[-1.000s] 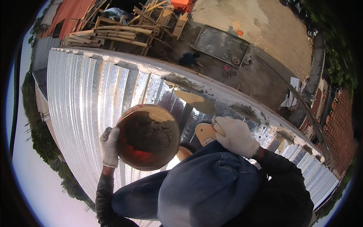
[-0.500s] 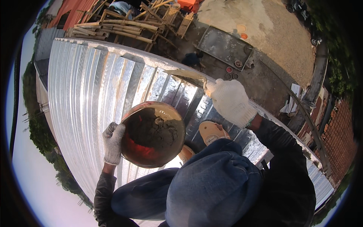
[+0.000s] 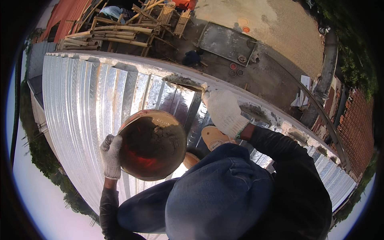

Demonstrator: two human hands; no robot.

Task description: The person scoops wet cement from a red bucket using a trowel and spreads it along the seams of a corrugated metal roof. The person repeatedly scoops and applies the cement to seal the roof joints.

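My left hand (image 3: pixel 111 154), in a knitted white glove, grips the left rim of a round bucket (image 3: pixel 138 161) with a reddish inside. Grey wet mortar (image 3: pixel 163 134) lies in the bucket, heaped toward its far side. In my gloved right hand (image 3: pixel 225 111) is the handle of a trowel (image 3: pixel 186 85), fingers closed round it. The trowel's blade points left, along the rough top edge of a wall (image 3: pixel 138 67) that borders the metal decking. Dark mortar shows at the wall edge by the blade. Whether the blade presses on it I cannot tell.
Ribbed metal decking (image 3: pixel 80 108) spreads under me; my shoe (image 3: pixel 214 138) stands on it. Past the wall edge is a drop to the ground, with a crouching person (image 3: pixel 193 58), a mixing tray (image 3: pixel 224 40), small buckets (image 3: pixel 233 66) and stacked bamboo poles (image 3: pixel 116 34).
My right hand and the trowel have come lower and left, closer against the wall edge. The bucket and my left hand sit slightly farther left as the view shifts.
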